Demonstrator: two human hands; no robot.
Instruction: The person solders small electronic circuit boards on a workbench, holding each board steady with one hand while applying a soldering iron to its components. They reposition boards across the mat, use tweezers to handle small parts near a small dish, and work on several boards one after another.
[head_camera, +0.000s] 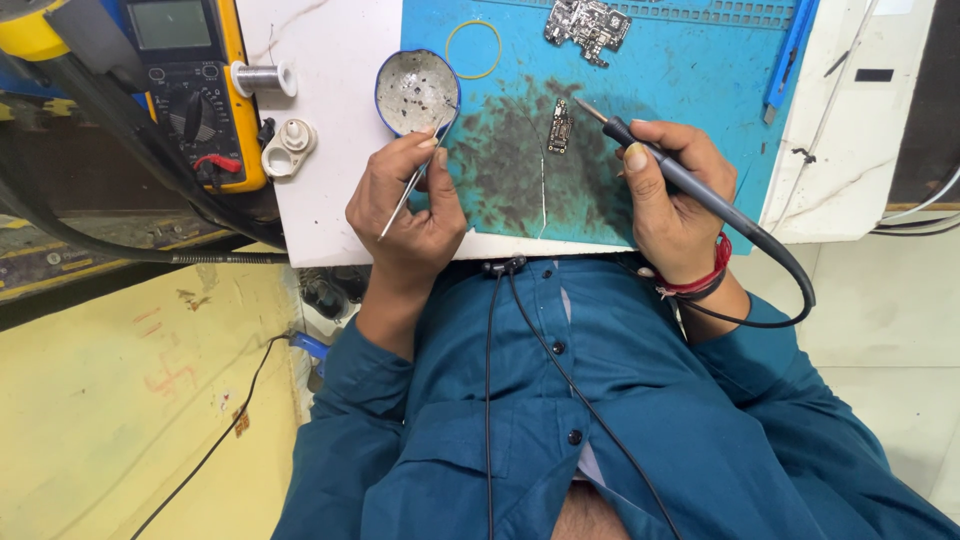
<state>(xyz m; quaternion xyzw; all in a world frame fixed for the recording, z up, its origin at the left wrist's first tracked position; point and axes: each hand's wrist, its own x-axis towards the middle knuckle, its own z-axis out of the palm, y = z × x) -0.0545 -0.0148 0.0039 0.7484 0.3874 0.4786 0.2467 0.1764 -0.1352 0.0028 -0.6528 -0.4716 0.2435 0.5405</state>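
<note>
A person in a teal button shirt sits at a white workbench, with thin black cords hanging down the chest. At the near edge of the bench the left hand is closed around slim metal tweezers, pinched between thumb and forefinger, the shaft slanting from the palm up toward a small round dish with a blue rim and a grimy grey inside; the tweezer tips lie at the dish's near rim. Across from it the right hand, a red thread band at its wrist, grips a black soldering iron like a pen, its cable looping away past the wrist. The iron's metal tip points up and left, and stops just beside a small dark circuit board, which lies flat between the two hands, apart from both, on the soot-stained middle of a blue work mat. Farther back on the mat sit a yellow ring and a larger silvery circuit board, with a blue tool along the right edge. On the left, beyond the dish, stand a spool of solder wire, a white plastic piece and a yellow multimeter.
</note>
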